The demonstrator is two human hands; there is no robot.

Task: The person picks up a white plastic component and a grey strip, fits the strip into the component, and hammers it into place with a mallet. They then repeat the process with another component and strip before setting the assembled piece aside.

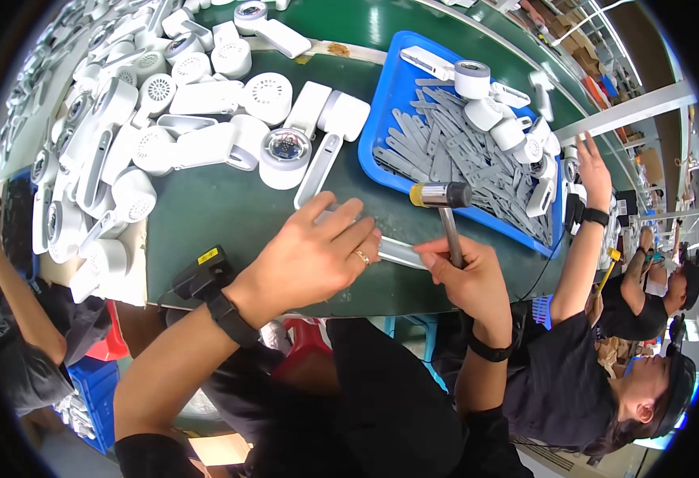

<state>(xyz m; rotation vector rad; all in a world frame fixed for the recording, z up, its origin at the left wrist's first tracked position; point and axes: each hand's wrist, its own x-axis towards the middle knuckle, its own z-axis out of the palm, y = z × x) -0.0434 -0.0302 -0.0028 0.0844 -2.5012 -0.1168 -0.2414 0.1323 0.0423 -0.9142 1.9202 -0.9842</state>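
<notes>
My left hand (309, 247), a ring on one finger, is closed over a long white plastic piece (401, 253) near the table's front edge. Its fingers and back hide much of that piece. My right hand (473, 283) grips a small mallet (451, 231) by its metal shaft, with the yellow-and-black head (441, 195) raised above the table. The right fingertips also touch the right end of the white piece. Just beyond my left hand lies a white handheld device (317, 171) with a slim handle. A blue tray (377, 171) of grey flat strips (453, 143) stands beyond the mallet.
Many white round-headed units (154, 92) are heaped at the left and far left. More white units (516, 131) lie in the tray's right side. A black device (203, 271) with a yellow label sits by my left wrist. Another person's hand (594, 171) is raised right of the tray.
</notes>
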